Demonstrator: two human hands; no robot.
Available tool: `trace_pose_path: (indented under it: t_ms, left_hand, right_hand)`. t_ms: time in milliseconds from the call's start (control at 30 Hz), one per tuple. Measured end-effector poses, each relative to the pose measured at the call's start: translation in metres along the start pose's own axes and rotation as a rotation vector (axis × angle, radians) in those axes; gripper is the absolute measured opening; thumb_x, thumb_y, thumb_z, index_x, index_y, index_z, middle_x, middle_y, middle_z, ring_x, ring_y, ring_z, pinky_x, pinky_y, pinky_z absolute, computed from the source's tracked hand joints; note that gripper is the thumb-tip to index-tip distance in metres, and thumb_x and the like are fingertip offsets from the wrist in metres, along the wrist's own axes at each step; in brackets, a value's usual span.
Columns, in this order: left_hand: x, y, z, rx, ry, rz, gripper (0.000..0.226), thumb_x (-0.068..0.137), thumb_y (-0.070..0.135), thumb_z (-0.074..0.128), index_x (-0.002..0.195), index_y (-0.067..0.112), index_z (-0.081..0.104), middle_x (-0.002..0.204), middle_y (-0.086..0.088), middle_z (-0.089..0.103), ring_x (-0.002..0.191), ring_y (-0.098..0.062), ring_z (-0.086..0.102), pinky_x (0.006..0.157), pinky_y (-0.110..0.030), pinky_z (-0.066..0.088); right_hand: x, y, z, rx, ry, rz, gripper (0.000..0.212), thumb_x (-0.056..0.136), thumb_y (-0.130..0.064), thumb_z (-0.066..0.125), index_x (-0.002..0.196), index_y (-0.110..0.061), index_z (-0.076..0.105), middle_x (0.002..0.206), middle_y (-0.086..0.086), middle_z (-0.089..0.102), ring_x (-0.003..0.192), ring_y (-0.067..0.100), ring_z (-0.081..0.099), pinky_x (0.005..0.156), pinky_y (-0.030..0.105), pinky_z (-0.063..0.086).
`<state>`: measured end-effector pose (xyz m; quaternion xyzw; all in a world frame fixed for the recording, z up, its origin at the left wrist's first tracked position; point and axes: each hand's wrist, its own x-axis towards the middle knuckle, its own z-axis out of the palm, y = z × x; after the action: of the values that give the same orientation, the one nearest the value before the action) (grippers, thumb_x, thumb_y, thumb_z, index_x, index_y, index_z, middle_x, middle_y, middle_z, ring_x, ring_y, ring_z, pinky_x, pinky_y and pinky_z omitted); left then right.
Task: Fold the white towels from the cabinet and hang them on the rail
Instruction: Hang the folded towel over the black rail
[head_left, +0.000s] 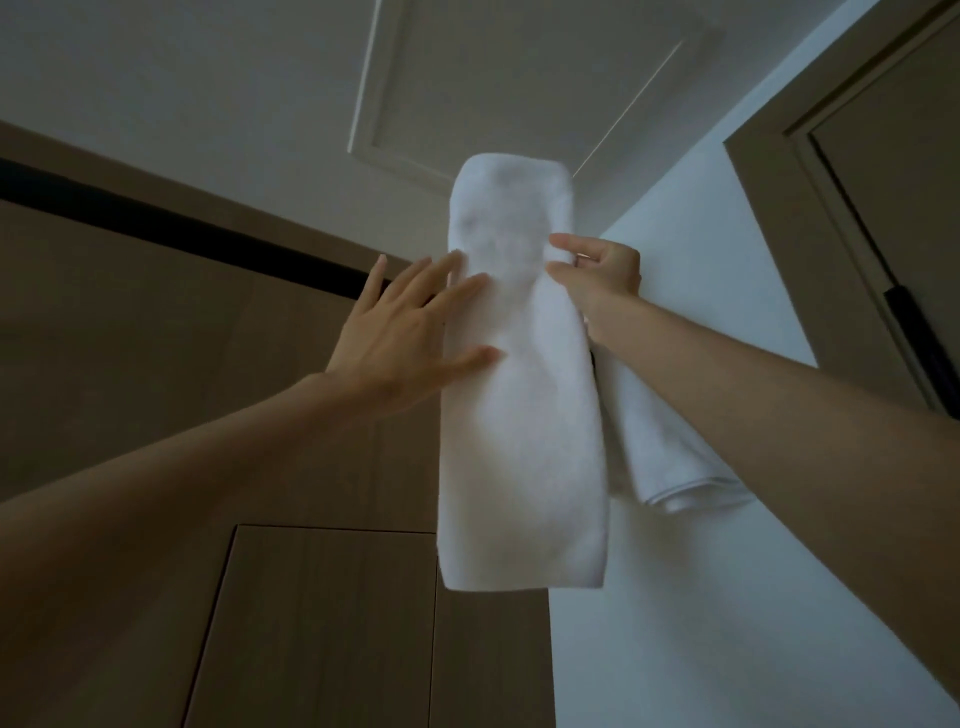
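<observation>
Head view: a folded white towel (519, 415) hangs long and narrow at the centre of the frame. The left hand (410, 338) lays straight, spread fingers flat against the towel's left edge. The right hand (605, 270) pinches its right edge with curled fingers. A second folded towel (667, 457) hangs just behind, lower right, against the white wall (701, 623).

Dim room viewed from below

Brown wood panelling (130, 338), crossed by a black strip (156, 213), is seen at left; a white wall (675, 623) at lower right; a door frame (800, 208) at upper right; a recessed panel (519, 88) is set in the ceiling (156, 62).
</observation>
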<state>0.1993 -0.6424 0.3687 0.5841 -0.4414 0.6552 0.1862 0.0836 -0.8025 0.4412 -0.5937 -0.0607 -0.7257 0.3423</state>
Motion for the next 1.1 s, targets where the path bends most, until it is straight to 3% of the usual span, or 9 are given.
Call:
trace_pose_path:
  t_ms: [67, 167, 300, 400, 467, 667, 867, 1000, 1100]
  left_hand:
    - [0.005, 0.003, 0.006, 0.048, -0.010, -0.005, 0.081, 0.081, 0.081, 0.025, 0.150, 0.041, 0.016, 0.161, 0.008, 0.010, 0.148, -0.012, 0.008, 0.118, -0.044, -0.011]
    - [0.013, 0.007, 0.015, 0.102, 0.046, -0.030, 0.073, 0.084, 0.074, 0.037, 0.145, 0.036, 0.031, 0.151, 0.009, 0.035, 0.141, -0.010, 0.026, 0.115, -0.039, -0.002]
    - [0.022, 0.006, 0.026, 0.157, 0.131, -0.060, 0.066, 0.083, 0.072, 0.042, 0.133, 0.030, 0.046, 0.129, 0.008, 0.056, 0.126, -0.015, 0.043, 0.107, -0.035, 0.007]
    - [0.020, 0.007, 0.032, 0.181, 0.177, -0.049, 0.065, 0.084, 0.071, 0.041, 0.133, 0.029, 0.048, 0.123, 0.008, 0.060, 0.122, -0.016, 0.046, 0.107, -0.036, 0.010]
    - [0.020, 0.007, 0.033, 0.185, 0.186, -0.049, 0.065, 0.085, 0.070, 0.041, 0.134, 0.028, 0.047, 0.124, 0.006, 0.059, 0.123, -0.017, 0.045, 0.109, -0.036, 0.009]
    - [-0.010, 0.007, 0.044, 0.172, 0.301, -0.016, 0.058, 0.098, 0.052, 0.031, 0.139, 0.013, 0.045, 0.138, -0.004, 0.049, 0.135, -0.021, 0.036, 0.118, -0.038, 0.002]
    - [-0.063, -0.012, 0.060, -0.323, 0.327, -0.298, 0.032, 0.095, 0.044, 0.043, 0.114, 0.018, 0.046, 0.116, 0.001, 0.040, 0.105, -0.012, 0.035, 0.092, -0.038, 0.038]
    - [-0.036, -0.018, 0.066, -0.840, -0.010, -0.486, 0.075, 0.081, 0.052, 0.061, 0.144, 0.020, 0.035, 0.144, 0.002, 0.041, 0.127, -0.014, 0.043, 0.102, -0.034, 0.040]
    - [-0.021, -0.009, 0.070, -1.001, -0.122, -0.444, 0.078, 0.081, 0.039, 0.068, 0.147, 0.021, 0.030, 0.139, 0.006, 0.045, 0.112, -0.005, 0.052, 0.083, -0.016, 0.046]
  right_hand:
    - [0.008, 0.010, 0.004, 0.002, -0.003, -0.002, 0.034, 0.080, -0.004, 0.070, 0.109, -0.022, 0.074, 0.104, 0.002, 0.072, 0.096, 0.011, 0.067, 0.088, 0.014, 0.051]
    - [0.016, 0.022, 0.008, -0.026, 0.024, -0.034, 0.032, 0.083, -0.005, 0.068, 0.112, -0.016, 0.072, 0.104, 0.002, 0.069, 0.093, 0.005, 0.061, 0.068, -0.004, 0.041]
    - [0.017, 0.038, 0.011, -0.288, -0.031, -0.233, 0.031, 0.086, -0.007, 0.066, 0.116, -0.010, 0.065, 0.125, 0.008, 0.060, 0.113, 0.019, 0.056, 0.093, 0.013, 0.036]
    - [0.002, 0.040, 0.015, -0.404, 0.005, -0.554, 0.022, 0.090, -0.003, 0.057, 0.108, -0.012, 0.066, 0.117, 0.008, 0.058, 0.111, 0.021, 0.050, 0.084, 0.011, 0.029]
    - [-0.019, 0.041, 0.018, -0.329, 0.004, -0.691, 0.017, 0.094, -0.005, 0.050, 0.103, -0.010, 0.063, 0.105, 0.004, 0.061, 0.098, 0.019, 0.054, 0.079, 0.018, 0.037]
    - [-0.049, 0.055, 0.017, -0.444, -0.041, -0.791, 0.020, 0.099, -0.022, 0.044, 0.101, -0.010, 0.059, 0.097, 0.003, 0.062, 0.090, 0.019, 0.053, 0.075, 0.029, 0.042]
    - [-0.052, 0.054, 0.014, -0.602, -0.220, -0.790, 0.049, 0.094, -0.054, 0.045, 0.127, -0.019, 0.053, 0.120, 0.001, 0.062, 0.107, 0.021, 0.052, 0.085, 0.026, 0.036]
    - [-0.043, 0.045, 0.014, -0.573, -0.324, -0.705, 0.058, 0.086, -0.068, 0.043, 0.123, -0.025, 0.052, 0.115, -0.008, 0.060, 0.103, 0.013, 0.050, 0.084, 0.028, 0.035]
    - [-0.039, 0.043, 0.012, -0.538, -0.397, -0.637, 0.066, 0.078, -0.075, 0.039, 0.124, -0.028, 0.050, 0.112, -0.015, 0.052, 0.104, 0.010, 0.047, 0.090, 0.033, 0.041]
